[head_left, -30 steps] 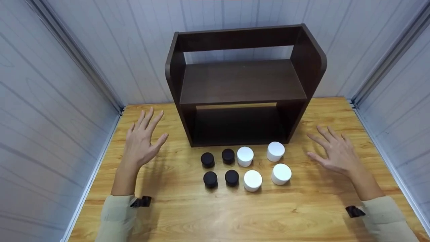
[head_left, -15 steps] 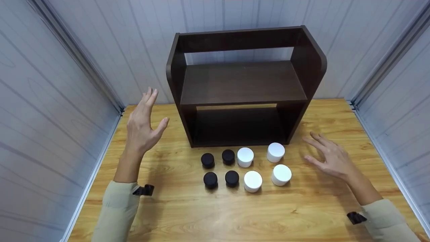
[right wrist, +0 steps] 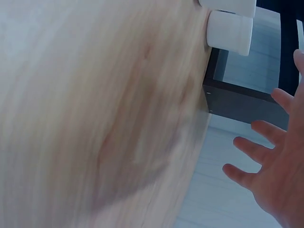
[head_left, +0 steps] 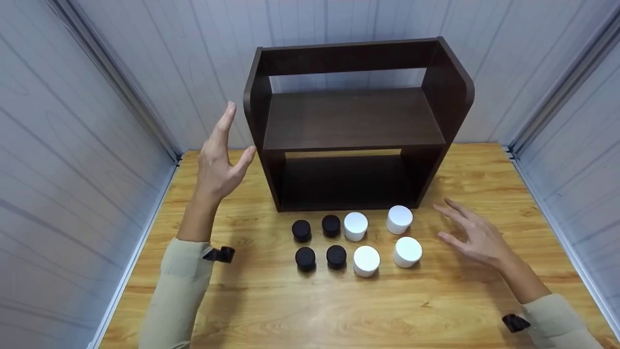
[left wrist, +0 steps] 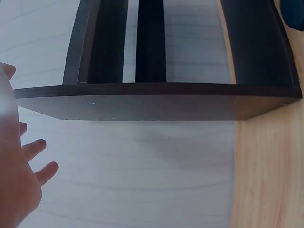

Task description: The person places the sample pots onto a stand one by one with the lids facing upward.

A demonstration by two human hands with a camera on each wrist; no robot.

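Wooden table (head_left: 300,310) between grey panelled walls (head_left: 72,145)

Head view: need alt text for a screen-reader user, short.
A person's open left hand is raised beside a dark brown two-tier shelf, and the open right hand hovers low over a wooden table. In front of the shelf stand four black jars and four white jars; neither hand touches any.

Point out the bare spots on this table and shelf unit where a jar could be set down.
Both tiers of the shelf unit are bare. So is the table in front of the jars. It is crowded between the black jars and white jars.
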